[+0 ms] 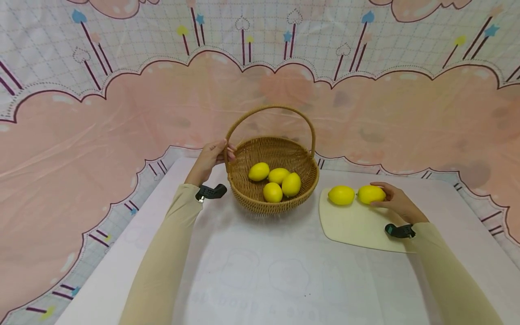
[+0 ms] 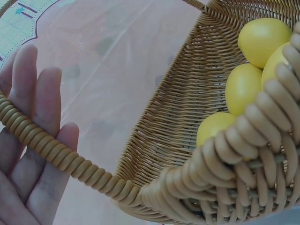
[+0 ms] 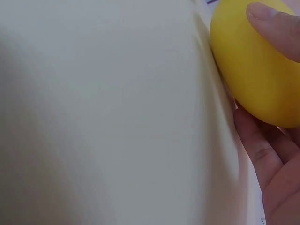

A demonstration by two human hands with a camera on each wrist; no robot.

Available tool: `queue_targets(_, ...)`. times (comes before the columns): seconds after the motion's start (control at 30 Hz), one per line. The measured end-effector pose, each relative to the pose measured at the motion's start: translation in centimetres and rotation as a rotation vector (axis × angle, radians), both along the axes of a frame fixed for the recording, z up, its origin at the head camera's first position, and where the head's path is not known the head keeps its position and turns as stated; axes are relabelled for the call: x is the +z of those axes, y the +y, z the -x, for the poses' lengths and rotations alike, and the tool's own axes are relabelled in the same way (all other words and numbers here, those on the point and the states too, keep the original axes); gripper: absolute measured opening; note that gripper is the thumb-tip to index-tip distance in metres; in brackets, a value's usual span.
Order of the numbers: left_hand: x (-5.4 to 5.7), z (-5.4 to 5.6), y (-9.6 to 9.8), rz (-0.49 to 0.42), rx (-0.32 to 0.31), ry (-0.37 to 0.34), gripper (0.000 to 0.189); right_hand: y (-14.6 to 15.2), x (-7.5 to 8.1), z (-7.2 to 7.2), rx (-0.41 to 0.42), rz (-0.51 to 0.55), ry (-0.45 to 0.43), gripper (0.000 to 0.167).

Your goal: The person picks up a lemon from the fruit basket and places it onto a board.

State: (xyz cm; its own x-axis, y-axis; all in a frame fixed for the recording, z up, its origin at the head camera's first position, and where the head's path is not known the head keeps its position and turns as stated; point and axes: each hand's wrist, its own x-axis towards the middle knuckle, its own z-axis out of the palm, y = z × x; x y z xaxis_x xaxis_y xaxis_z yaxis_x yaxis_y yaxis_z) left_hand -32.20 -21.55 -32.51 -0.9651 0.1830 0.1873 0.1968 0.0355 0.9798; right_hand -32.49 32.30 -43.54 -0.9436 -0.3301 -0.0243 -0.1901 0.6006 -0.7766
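A wicker basket [image 1: 260, 208] with a tall arched handle [image 1: 276, 107] stands mid-table and holds several lemons [image 1: 273, 192]. At its left side my left hand [image 1: 210, 158] touches the lower handle; in the left wrist view the fingers [image 2: 48, 98] extend behind it, fairly straight. On the right, a cream cutting board [image 1: 357, 225] bears two lemons near its far edge. My right hand [image 1: 396, 203] grips the right-hand lemon [image 1: 370, 194], with the thumb on one side and fingers on the other. The other lemon [image 1: 341, 195] lies just left of it, untouched.
The white table [image 1: 252, 271] reaches toward me in front of the basket. Behind it hangs a pink patterned cloth [image 1: 162, 108], close to the basket's back. Black wrist devices [image 1: 211, 192] sit at both cuffs. The board lies just right of the basket.
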Motion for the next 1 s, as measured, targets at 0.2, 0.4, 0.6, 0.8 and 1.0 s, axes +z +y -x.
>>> queue_targets(0.2,0.0,0.0,0.0,0.002,0.004,-0.001,0.037,0.1,-0.1,0.1,-0.006,0.047,-0.011,0.073)
queue_targets(0.4,-0.1,0.0,0.0,0.008,0.004,0.003,0.036,0.3,-0.2,0.1,0.017,0.102,-0.003,0.073)
queue_targets(0.6,-0.1,0.0,0.0,0.003,0.005,0.0,0.036,0.6,-0.4,0.2,0.032,0.1,0.013,0.07)
queue_targets(0.8,-0.1,0.0,0.0,0.017,0.01,0.006,0.035,0.9,-0.7,0.3,0.047,0.097,-0.006,0.071)
queue_targets(1.0,-0.1,0.0,0.0,0.019,0.012,0.012,0.035,1.0,-0.6,0.2,0.061,0.114,-0.015,0.073)
